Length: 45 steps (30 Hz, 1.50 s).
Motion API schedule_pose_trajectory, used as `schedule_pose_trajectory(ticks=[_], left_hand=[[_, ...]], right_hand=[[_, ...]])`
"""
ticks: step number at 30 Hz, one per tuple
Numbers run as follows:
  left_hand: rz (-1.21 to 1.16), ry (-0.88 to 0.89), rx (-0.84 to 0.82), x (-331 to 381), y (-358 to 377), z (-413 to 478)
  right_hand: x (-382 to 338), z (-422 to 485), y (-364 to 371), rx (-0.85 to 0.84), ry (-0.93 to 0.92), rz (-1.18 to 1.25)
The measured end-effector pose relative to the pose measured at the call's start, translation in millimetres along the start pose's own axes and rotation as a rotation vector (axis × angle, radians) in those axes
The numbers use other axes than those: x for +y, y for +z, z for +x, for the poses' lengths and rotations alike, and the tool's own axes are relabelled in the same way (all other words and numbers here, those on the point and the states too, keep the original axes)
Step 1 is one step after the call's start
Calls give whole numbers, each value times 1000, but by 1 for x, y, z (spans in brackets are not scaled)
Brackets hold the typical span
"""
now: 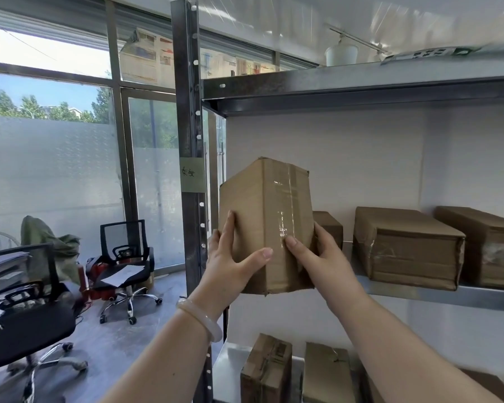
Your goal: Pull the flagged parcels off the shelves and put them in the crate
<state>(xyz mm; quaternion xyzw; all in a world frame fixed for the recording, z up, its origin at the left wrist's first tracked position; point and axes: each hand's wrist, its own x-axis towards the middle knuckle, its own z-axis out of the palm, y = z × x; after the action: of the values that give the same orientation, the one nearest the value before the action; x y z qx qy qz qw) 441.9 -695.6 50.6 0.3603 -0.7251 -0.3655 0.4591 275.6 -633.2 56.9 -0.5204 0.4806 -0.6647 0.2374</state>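
Observation:
A brown cardboard parcel (266, 205) sealed with clear tape stands tall in the air, in front of the left end of the middle shelf (419, 293). My left hand (230, 263) grips its lower left side, thumb across the front. Its lower right side is held by my right hand (317, 257), thumb on the tape. No flag shows on the parcel's visible faces. More brown parcels rest on the middle shelf: a small one (329, 226) behind the held parcel, and two larger ones (405, 245) (489, 245) to the right. No crate is in view.
Two parcels (266, 370) (328, 373) stand on the lower shelf. The rack's dark metal upright (191, 141) carries a green handwritten label (192, 174). A white pot (341, 55) sits on the top shelf. Office chairs (125, 266) (24, 309) and bags stand on the floor at left, by the windows.

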Motion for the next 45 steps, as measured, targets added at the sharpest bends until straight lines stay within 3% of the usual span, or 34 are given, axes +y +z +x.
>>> schedule_pose_trajectory(ticks=[5,11,16,19,25,29,33,38,45], left_hand=[[-71,115,69,-9,0,-2],[169,292,354,-1,-4,-7],[271,178,297,15,-7,-7],[185,70,256,19,-8,-5],[-29,121,280,13,-11,-4],[-282,117,171,12,-13,-1],[-499,182,40,26,0,2],[-420,306,-9,42,44,10],[-346,533,-313,87,137,-11]], right_hand=[[2,-1,3,34,-96,17],[-5,-4,10,-1,-114,113],[-12,-11,23,-77,-244,-73],[-12,-18,31,-109,-291,-194],[-15,-16,24,-88,-340,-381],[-20,3,0,117,-321,-407],[-33,1,-25,86,-229,-197],[-40,-22,-64,275,-265,-243],[-67,-95,-143,614,-234,-529]])
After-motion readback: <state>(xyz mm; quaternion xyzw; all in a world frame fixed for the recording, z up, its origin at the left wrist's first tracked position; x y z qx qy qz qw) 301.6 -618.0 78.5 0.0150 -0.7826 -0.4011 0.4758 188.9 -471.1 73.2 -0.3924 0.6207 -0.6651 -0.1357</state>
